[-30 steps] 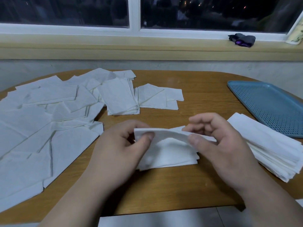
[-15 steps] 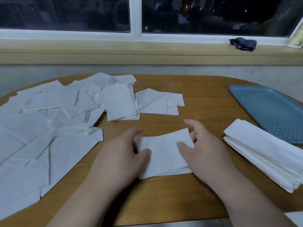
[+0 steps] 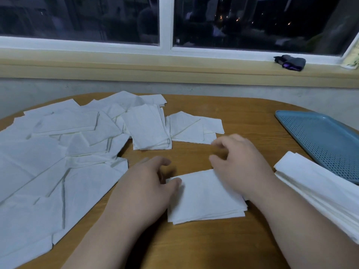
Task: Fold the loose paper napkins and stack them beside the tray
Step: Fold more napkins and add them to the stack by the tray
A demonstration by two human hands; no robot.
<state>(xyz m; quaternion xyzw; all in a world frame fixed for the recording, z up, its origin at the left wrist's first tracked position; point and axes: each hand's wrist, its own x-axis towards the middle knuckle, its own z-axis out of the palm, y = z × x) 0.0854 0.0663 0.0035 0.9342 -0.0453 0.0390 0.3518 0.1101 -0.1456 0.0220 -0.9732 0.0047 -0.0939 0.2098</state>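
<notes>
Head view: blue tray [image 3: 320, 140] sat to the right of my right hand [image 3: 242, 164], bare as far as the frame showed. One folded napkin [image 3: 206, 197] lay flat on the table [image 3: 194, 247] between my two hands. My left hand [image 3: 145, 187] was loosely curled, thumb tip resting on the napkin's left edge, not pinching. Right hand was blurred, fingers loosely spread, heel over the napkin's far right corner, gripping nothing. One stack of folded napkins [image 3: 318, 191] was just right of my right wrist, beside the tray. Loose napkins [image 3: 54, 162] overlapped left of my left hand, too many to count.
</notes>
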